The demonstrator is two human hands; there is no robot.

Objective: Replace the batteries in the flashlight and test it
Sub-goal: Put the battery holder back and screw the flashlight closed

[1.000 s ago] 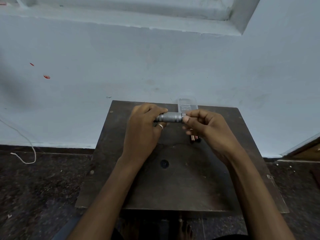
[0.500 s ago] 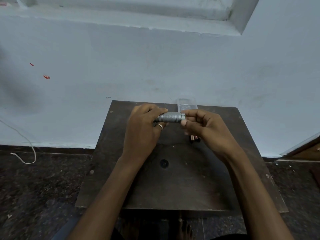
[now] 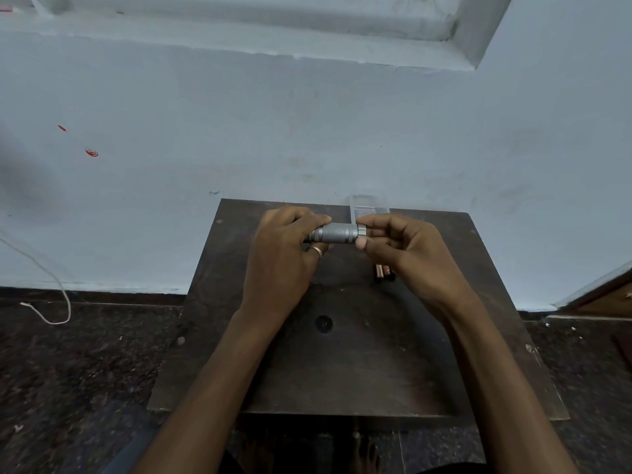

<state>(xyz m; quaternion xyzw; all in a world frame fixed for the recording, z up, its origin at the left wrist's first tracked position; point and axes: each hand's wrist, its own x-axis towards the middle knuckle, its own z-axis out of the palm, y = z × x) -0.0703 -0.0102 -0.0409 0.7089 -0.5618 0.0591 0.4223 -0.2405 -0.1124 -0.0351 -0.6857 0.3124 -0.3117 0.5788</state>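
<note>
Gripping one end of a small grey flashlight (image 3: 333, 233), the left hand (image 3: 284, 254) holds it level above the tabletop (image 3: 342, 371). The right hand (image 3: 407, 254) pinches the opposite end in a fingertip grip. It is probably rigid, light metal, and the knurled barrel offers the surest hold.

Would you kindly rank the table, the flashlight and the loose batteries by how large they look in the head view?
1. table
2. flashlight
3. batteries, mostly hidden behind the right hand, so less certain
</note>
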